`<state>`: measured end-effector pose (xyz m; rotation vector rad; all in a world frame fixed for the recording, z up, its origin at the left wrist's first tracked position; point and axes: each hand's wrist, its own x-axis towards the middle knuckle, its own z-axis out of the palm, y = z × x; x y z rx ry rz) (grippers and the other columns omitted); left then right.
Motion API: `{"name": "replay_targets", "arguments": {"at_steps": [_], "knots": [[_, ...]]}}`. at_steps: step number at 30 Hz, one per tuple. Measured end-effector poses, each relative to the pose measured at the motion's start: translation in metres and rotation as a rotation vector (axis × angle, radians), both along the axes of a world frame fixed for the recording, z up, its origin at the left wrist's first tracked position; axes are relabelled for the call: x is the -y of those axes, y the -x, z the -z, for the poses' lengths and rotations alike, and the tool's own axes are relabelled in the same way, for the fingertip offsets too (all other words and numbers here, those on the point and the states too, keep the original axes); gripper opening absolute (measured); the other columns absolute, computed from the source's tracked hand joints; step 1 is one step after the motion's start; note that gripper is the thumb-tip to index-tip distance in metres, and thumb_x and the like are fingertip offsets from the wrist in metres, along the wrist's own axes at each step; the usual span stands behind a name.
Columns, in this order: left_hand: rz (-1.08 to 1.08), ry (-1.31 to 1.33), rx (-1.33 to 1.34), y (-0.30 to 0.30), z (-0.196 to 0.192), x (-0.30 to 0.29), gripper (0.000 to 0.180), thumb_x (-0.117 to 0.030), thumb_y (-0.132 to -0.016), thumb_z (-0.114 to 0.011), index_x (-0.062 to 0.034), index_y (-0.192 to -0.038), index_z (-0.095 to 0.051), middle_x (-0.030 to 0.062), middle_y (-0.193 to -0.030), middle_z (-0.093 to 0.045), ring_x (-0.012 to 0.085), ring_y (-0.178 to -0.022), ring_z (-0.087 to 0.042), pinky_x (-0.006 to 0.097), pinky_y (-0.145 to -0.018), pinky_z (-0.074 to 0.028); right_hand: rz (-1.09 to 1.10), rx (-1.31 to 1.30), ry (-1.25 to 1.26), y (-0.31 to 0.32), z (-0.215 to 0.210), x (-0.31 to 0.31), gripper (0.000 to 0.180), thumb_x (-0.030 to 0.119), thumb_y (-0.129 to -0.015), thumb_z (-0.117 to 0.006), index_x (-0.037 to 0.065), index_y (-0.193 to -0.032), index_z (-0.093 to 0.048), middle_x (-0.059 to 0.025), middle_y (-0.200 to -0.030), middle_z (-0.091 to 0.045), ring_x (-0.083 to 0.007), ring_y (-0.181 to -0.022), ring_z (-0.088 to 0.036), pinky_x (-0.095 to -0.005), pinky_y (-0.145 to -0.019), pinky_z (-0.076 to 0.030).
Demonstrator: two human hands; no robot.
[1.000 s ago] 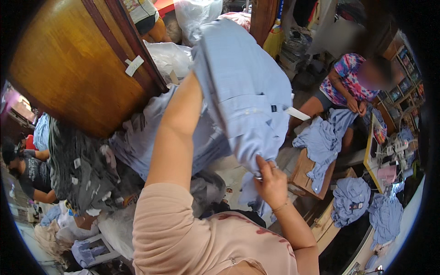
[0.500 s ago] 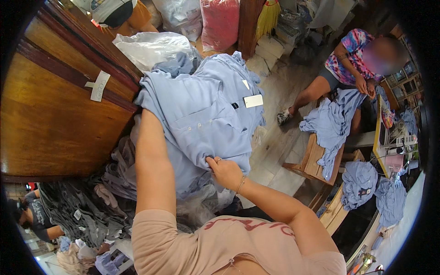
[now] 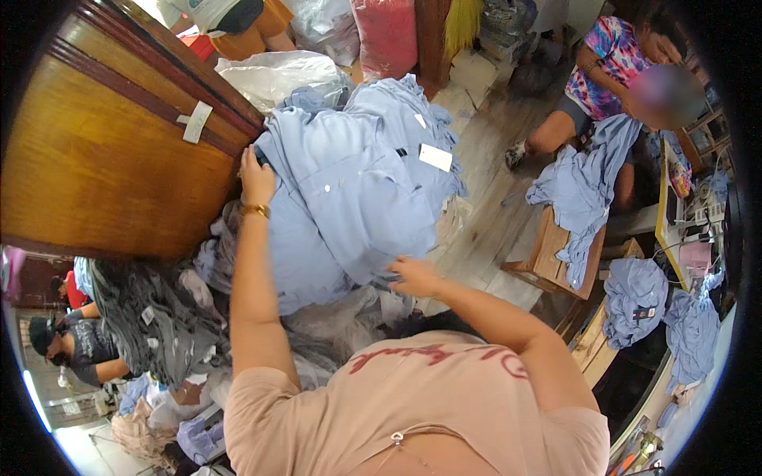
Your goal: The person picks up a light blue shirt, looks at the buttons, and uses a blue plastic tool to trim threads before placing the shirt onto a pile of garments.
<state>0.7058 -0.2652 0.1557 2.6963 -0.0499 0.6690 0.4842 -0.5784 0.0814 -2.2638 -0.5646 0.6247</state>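
A light blue buttoned shirt (image 3: 349, 198) with a white tag (image 3: 435, 156) lies spread on top of a pile of similar light blue garments (image 3: 298, 274). My left hand (image 3: 256, 178) rests at the shirt's left edge, close to the wooden door, its fingers stretched out along the fabric. At the near right side of the pile, my right hand (image 3: 417, 278) has its fingers apart, with nothing held. Its fingertips are close to the cloth; whether they touch it I cannot tell.
The wooden door (image 3: 111, 151) stands at the left. Clear plastic (image 3: 341, 313) lies below the pile, dark grey garments (image 3: 155, 317) at lower left. At right, a seated person (image 3: 607, 67) has a blue garment (image 3: 575, 190) over a wooden bench (image 3: 552, 246). Filled bags (image 3: 385, 36) stand behind.
My left hand, hidden under the shirt before, has come out to its left edge. My right hand has let go of the shirt's near edge and moved slightly right. The view has shifted.
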Motion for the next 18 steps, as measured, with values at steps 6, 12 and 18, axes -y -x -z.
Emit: {"name": "replay_targets", "arguments": {"at_steps": [6, 12, 18], "knots": [[0.437, -0.236, 0.103, 0.115, 0.041, 0.124, 0.026, -0.004, -0.066, -0.057, -0.0096, -0.091, -0.062, 0.0072, -0.112, -0.053, 0.0255, -0.112, -0.043, 0.044, -0.098, -0.029, 0.345, -0.203, 0.232, 0.111, 0.06, 0.191, 0.037, 0.027, -0.073, -0.062, 0.004, -0.102, -0.059, -0.0189, -0.101, -0.06, -0.0345, -0.092, -0.057, -0.0407, -0.079, -0.045], [0.729, -0.414, 0.12, 0.08, 0.097, 0.257, 0.018, -0.016, -0.076, -0.058, -0.0181, -0.092, -0.065, -0.0001, -0.107, -0.058, 0.0194, -0.11, -0.049, 0.049, -0.1, -0.025, 0.601, -0.388, 0.603, 0.291, 0.084, 0.344, 0.036, 0.027, -0.075, -0.056, 0.004, -0.104, -0.057, -0.0214, -0.097, -0.06, -0.0359, -0.094, -0.056, -0.0424, -0.082, -0.045], [0.404, -0.849, -0.767, 0.015, 0.089, 0.316, 0.054, -0.024, -0.075, -0.061, -0.0265, -0.125, -0.044, 0.0047, -0.129, -0.044, 0.0208, -0.123, -0.036, 0.061, -0.1, -0.013, 0.847, -0.652, 0.521, 0.429, 0.087, 0.391, 0.036, 0.027, -0.073, -0.061, 0.004, -0.101, -0.06, -0.0216, -0.095, -0.061, -0.0352, -0.088, -0.059, -0.0403, -0.08, -0.046]]}}
